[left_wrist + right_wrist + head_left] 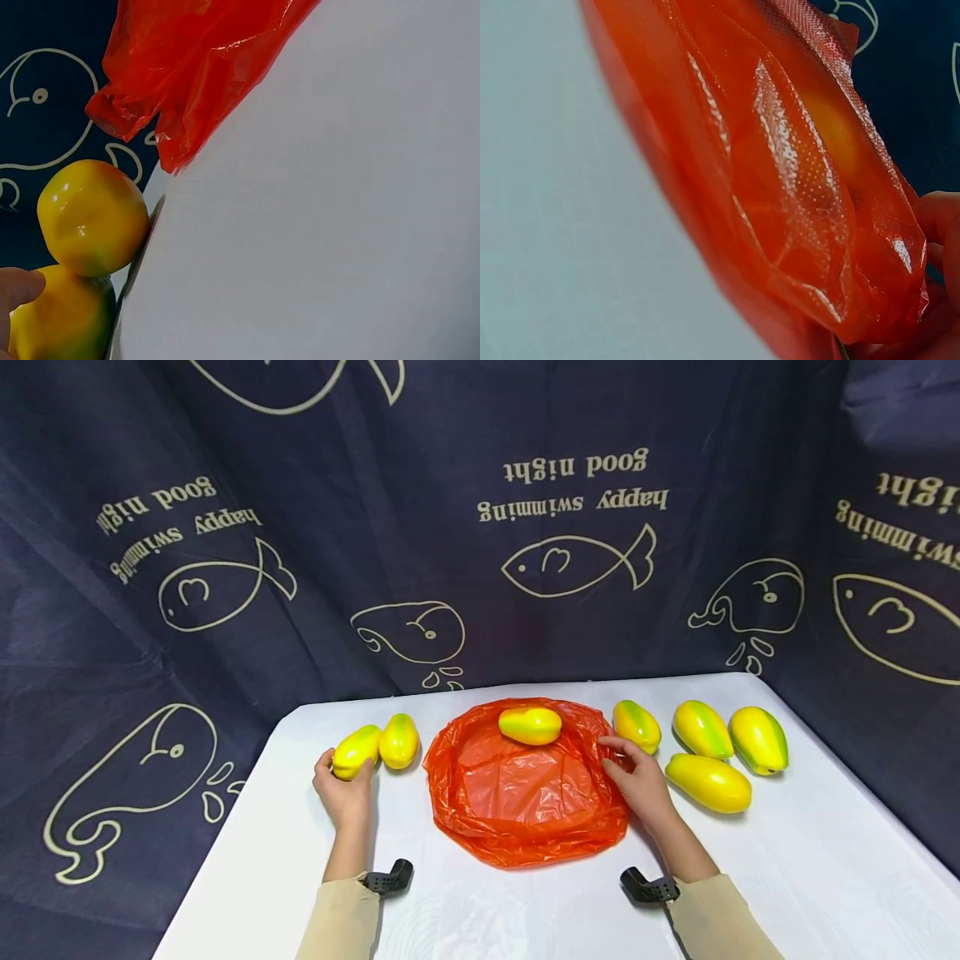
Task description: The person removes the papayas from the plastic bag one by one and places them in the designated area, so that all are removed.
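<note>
A red plastic bag (525,843) lies spread open on the white table, with one yellow mango (530,727) inside near its far rim. To the left of the bag, my left hand (347,793) holds a yellow-green mango (357,750) between thumb and fingers; the mango sits at table level. Another mango (399,742) touches it on the right. My right hand (637,781) is at the bag's right rim and pinches the plastic between thumb and fingers. In the right wrist view the bag's side (780,187) covers part of these fingers (937,217).
Right of the bag are several more mangoes, among them one by the rim (637,727) and one nearer my right forearm (708,782). A dark blue curtain (480,560) with fish drawings hangs behind the white table (247,877).
</note>
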A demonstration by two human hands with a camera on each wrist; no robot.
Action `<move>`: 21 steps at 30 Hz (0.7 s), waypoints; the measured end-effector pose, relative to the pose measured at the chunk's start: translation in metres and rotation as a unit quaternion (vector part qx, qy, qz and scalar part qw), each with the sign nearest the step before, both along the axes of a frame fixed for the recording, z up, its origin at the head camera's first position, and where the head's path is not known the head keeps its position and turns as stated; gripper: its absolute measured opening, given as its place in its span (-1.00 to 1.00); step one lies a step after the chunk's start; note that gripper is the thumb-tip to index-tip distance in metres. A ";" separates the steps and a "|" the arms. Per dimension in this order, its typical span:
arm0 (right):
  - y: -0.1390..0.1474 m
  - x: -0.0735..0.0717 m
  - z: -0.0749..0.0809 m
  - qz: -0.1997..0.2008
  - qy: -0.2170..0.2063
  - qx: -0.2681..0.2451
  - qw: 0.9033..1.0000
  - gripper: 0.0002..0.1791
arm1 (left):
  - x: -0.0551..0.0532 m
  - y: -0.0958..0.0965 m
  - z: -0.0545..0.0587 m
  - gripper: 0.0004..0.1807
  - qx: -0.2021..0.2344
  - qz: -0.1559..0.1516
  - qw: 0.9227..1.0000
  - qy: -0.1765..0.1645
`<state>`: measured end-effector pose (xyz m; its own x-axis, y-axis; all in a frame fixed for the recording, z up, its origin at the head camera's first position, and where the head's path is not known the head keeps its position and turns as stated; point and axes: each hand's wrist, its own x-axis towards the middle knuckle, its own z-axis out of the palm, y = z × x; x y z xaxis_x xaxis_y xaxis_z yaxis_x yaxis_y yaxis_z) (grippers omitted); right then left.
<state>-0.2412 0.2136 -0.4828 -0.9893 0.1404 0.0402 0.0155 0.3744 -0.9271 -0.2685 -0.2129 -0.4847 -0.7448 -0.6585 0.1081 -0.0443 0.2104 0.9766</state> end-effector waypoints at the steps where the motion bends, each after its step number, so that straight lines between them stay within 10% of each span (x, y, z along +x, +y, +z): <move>1: 0.000 0.000 0.000 0.001 0.000 -0.002 1.000 -0.56 | 0.000 0.000 0.000 -0.24 0.000 -0.001 1.000 0.000; 21: 0.001 0.001 -0.001 0.003 0.002 -0.002 1.000 -0.57 | -0.001 -0.003 0.002 -0.17 -0.010 -0.012 1.000 -0.010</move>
